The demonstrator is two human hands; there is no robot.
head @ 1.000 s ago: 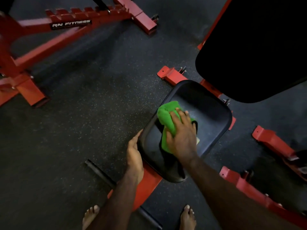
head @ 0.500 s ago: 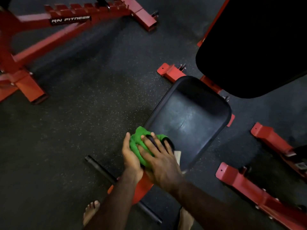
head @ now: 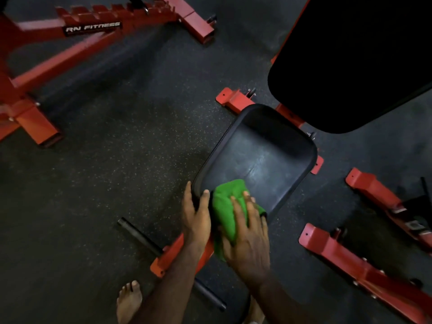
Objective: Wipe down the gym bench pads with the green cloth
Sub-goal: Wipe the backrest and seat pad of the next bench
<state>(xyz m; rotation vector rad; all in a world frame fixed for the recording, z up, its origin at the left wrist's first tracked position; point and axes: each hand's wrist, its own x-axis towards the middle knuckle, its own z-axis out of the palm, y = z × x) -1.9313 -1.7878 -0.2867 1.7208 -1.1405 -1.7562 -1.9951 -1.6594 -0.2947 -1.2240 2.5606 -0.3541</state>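
A black seat pad (head: 264, 160) of a red-framed bench lies below me, with a larger black back pad (head: 350, 61) raised at the upper right. The green cloth (head: 228, 206) is bunched on the seat pad's near end. My right hand (head: 250, 237) presses flat on the cloth, fingers spread over it. My left hand (head: 196, 216) grips the pad's near-left edge, thumb on top beside the cloth.
Red bench frame feet (head: 233, 99) and rails (head: 364, 265) stand around the pad on dark speckled rubber floor. A second red frame marked RN FITNESS (head: 93, 28) fills the upper left. A black bar (head: 140, 237) crosses under the bench. My bare foot (head: 128, 300) stands below.
My right hand dragged the cloth from the pad's middle down to its near end, then nudged it slightly forward. My left hand stayed gripping the near-left edge.
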